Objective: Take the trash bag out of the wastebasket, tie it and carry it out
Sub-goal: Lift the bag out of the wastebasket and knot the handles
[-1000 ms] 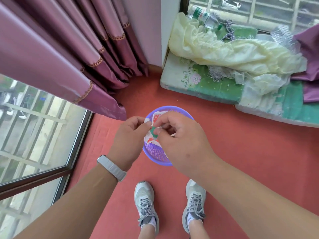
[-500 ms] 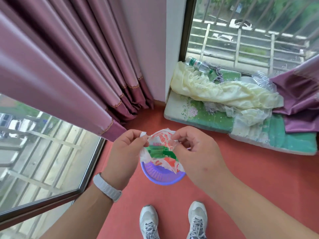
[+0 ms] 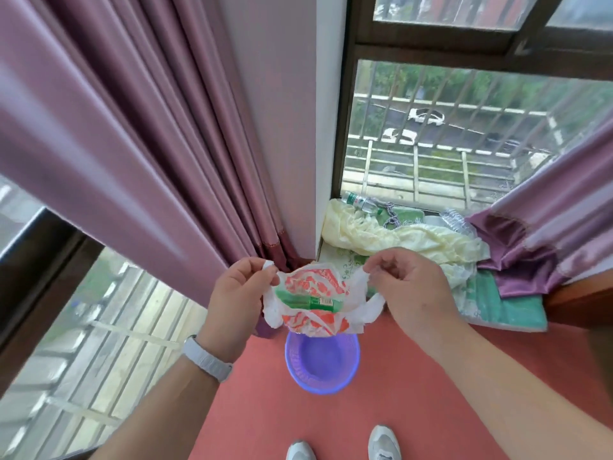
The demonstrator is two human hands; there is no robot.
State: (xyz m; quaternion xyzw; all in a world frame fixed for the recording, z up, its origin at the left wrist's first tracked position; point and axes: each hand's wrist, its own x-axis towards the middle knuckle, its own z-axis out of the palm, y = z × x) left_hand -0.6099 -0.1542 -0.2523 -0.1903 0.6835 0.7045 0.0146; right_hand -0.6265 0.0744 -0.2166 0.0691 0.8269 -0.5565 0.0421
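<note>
A white trash bag (image 3: 313, 302) with red and green print hangs in the air above the purple wastebasket (image 3: 322, 361), fully clear of it. My left hand (image 3: 240, 293) pinches the bag's left handle. My right hand (image 3: 411, 287) pinches the right handle. The two handles are pulled apart, so the bag's mouth is stretched open between my hands. The wastebasket stands on the red floor (image 3: 381, 410) and looks empty inside.
Purple curtains (image 3: 139, 134) hang at the left, with a barred window (image 3: 83, 343) beside them. A green mat (image 3: 497, 307) at the right holds cream cloth (image 3: 398, 239), a plastic bottle (image 3: 361, 202) and purple fabric (image 3: 517, 260). My shoes (image 3: 383, 443) are at the bottom.
Both hands have lifted the bag up out of the wastebasket and drawn its handles apart. The view has tilted upward, so the basket now sits lower in the frame.
</note>
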